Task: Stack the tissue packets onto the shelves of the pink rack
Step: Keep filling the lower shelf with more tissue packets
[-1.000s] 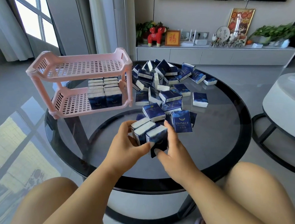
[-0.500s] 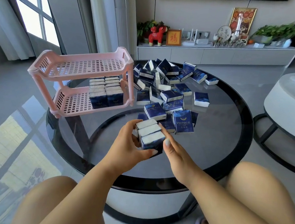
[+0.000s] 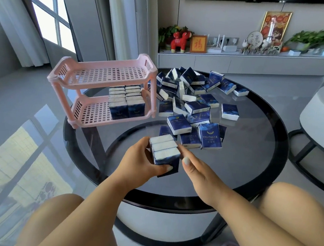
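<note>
Three blue tissue packets [image 3: 164,152]: bunched together, gripped by left hand [image 3: 141,160].
Right hand [image 3: 196,169]: fingers loose, touching packets' side.
Pink plastic rack [image 3: 101,86]: on round glass table [image 3: 252,150].

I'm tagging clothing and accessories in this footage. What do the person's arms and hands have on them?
Nothing visible on either. Both forearms are bare up to the frame edge, with no sleeves, watch or bracelets. The left hand and right hand wear no gloves, and no rings show on the fingers. The right thumbnail carries pale, light-coloured polish; the left thumbnail looks similarly pale.
</note>
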A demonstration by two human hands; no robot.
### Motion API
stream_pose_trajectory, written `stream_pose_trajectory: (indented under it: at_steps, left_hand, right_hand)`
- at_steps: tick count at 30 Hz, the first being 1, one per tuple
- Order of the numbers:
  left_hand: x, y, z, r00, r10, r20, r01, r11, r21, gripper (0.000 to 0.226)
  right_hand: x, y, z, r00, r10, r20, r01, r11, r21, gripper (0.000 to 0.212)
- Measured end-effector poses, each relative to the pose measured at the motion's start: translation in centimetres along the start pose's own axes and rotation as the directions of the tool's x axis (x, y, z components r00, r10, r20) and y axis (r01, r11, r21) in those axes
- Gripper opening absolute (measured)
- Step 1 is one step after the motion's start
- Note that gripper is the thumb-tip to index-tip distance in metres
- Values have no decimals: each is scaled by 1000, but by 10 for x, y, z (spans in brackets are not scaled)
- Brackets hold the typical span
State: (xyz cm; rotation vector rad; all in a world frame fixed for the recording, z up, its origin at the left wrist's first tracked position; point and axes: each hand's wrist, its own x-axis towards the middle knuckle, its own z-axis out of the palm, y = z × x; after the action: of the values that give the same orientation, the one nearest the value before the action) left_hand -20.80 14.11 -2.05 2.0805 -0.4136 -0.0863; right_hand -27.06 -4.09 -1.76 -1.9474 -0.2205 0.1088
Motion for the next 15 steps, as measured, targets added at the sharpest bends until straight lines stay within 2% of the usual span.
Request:
stream_pose_trajectory:
  at_steps: [2, 3, 5, 9, 11, 15]
  left_hand:
    - [-2, -2, -13, 1000, -13, 13, 14, 1000, -5, 63]
    - [-2, -3, -22, 1000, -24, 18, 24, 1000, -14, 64]
    - [-1, -7, -40, 999, -51, 16, 52, 997, -52, 70]
    - [6, -16, -77, 988, -130, -81, 121, 986, -114, 83]
    - [9, -20, -95, 979, -151, -137, 138, 985, -100, 86]
    - [20, -33, -128, 946, -173, -275, 157, 985, -78, 64]
  right_hand:
    - [2, 1, 1, 1000, -9, -26, 9, 1000, -13, 83]
    - [4, 0, 1, 999, -19, -35, 17, 999, -32, 86]
    - [8, -7, 2, 998, -42, -44, 39, 997, -68, 83]
    - [24, -18, 10, 997, -41, -62, 34, 993, -111, 58]
    - [37, -22, 19, 996, -70, -58, 62, 988, -142, 63]
    - [72, -26, 42, 987, -143, -69, 126, 969, -213, 61]
